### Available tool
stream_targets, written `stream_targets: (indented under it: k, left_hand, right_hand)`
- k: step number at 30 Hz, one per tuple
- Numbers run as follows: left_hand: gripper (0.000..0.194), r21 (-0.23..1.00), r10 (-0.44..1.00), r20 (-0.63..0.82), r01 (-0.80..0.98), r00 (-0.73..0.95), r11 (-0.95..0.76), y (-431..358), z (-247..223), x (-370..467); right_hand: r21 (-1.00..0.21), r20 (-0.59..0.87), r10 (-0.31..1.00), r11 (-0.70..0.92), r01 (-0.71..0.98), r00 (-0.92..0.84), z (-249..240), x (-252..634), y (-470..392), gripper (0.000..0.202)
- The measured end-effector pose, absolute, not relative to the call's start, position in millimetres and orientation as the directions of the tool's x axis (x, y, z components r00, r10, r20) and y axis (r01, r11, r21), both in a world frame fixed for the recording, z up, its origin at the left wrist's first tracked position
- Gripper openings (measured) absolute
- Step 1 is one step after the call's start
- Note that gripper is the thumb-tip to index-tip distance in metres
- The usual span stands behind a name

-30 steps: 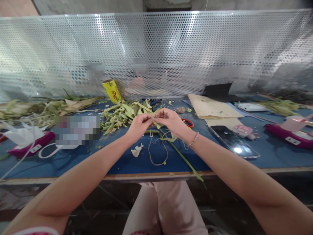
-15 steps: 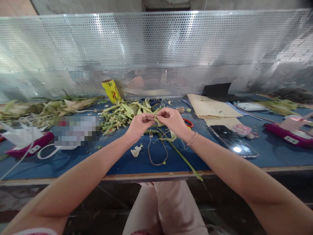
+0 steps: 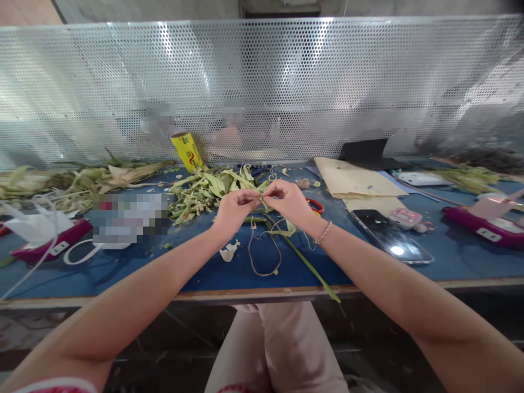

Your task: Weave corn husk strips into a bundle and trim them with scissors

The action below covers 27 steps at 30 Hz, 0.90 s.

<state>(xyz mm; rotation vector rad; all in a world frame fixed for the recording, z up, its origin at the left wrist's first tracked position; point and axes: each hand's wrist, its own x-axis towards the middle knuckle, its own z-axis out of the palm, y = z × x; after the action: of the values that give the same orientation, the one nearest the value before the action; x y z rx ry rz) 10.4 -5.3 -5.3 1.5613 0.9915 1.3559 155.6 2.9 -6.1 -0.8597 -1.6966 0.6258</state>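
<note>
My left hand (image 3: 238, 208) and my right hand (image 3: 289, 203) meet fingertip to fingertip over the blue table. Both pinch a small pale-green leaf piece (image 3: 265, 204), mostly covered by the fingers. Below them lies a loop of thin brown string (image 3: 266, 274). A long green stalk (image 3: 311, 267) runs from under my right hand past the table's front edge. Beside my left hand spreads a pile of green plant pieces (image 3: 194, 194). White scraps (image 3: 229, 251) rest below my left wrist. The red handle of what looks like scissors (image 3: 316, 206) shows behind my right hand.
A yellow tube (image 3: 188, 153) stands tilted behind the pile. On the right lie brown paper (image 3: 360, 179), a phone (image 3: 391, 234), a pink case (image 3: 405, 217) and a purple power strip (image 3: 483, 229). A perforated metal screen (image 3: 262, 82) closes off the back.
My hands stay almost in place, still pinching the leaf piece with very small finger movements. The view has shifted slightly.
</note>
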Motion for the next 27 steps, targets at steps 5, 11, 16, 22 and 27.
stream_targets:
  k: [5, 11, 16, 22, 27]
  left_hand:
    - [0.021, 0.942, 0.938, 0.336, -0.018, 0.084, -0.335, -2.7, -7.2, 9.1]
    - [0.021, 0.95, 0.948, 0.311, -0.059, 0.069, -0.307, -3.9, -6.6, 9.9]
    - [0.02, 0.931, 0.926, 0.365, -0.009, 0.096, -0.366, -7.2, -5.0, 8.9]
    - [0.022, 0.926, 0.911, 0.378, -0.063, 0.162, -0.373, 0.6, -6.8, 4.7]
    - [0.023, 0.949, 0.931, 0.315, -0.092, 0.183, -0.303, 2.7, -6.3, 4.7]
  right_hand:
    - [-0.706, 0.646, 0.742, 0.67, 0.229, -0.179, -5.7, 157.5, 4.7, 0.004]
    - [-0.731, 0.616, 0.768, 0.64, 0.236, -0.173, -6.3, 156.6, 4.0, 0.004]
    - [-0.774, 0.579, 0.799, 0.601, 0.198, -0.161, -6.8, 156.7, 4.0, 0.007]
    - [-0.768, 0.585, 0.797, 0.603, 0.213, -0.146, -6.3, 157.9, 4.9, 0.009]
    - [-0.781, 0.555, 0.818, 0.576, 0.244, -0.155, -4.7, 156.3, 2.4, 0.007]
